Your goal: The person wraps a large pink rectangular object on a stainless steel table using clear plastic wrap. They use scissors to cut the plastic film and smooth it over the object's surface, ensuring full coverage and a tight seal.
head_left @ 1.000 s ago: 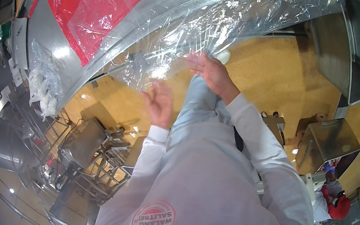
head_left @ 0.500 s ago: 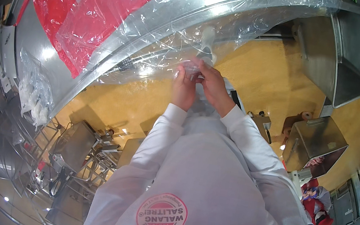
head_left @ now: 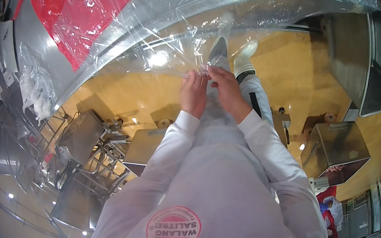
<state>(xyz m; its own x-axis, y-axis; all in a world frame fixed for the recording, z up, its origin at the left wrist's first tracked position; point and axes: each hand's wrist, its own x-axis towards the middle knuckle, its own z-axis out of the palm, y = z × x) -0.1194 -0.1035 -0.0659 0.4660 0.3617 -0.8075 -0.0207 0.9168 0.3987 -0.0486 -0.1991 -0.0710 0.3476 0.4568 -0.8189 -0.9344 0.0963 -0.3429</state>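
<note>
Head view shows my left hand point(head_left: 194, 94) and my right hand point(head_left: 229, 91) close together, both pinching the edge of the clear plastic film point(head_left: 183, 38), which extends from the counter point(head_left: 38, 40) toward me. I think a light grip and even tension should protect this edge from tearing.

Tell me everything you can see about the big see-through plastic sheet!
The clear, shiny, thin plastic sheet looks crinkly and floppy, with bright white glints. It lies across the edge of the silver metal table and reaches past it, letting the yellow-brown floor show through. The fingers of the left hand and right hand pinch its near edge, where it bunches up.
</note>
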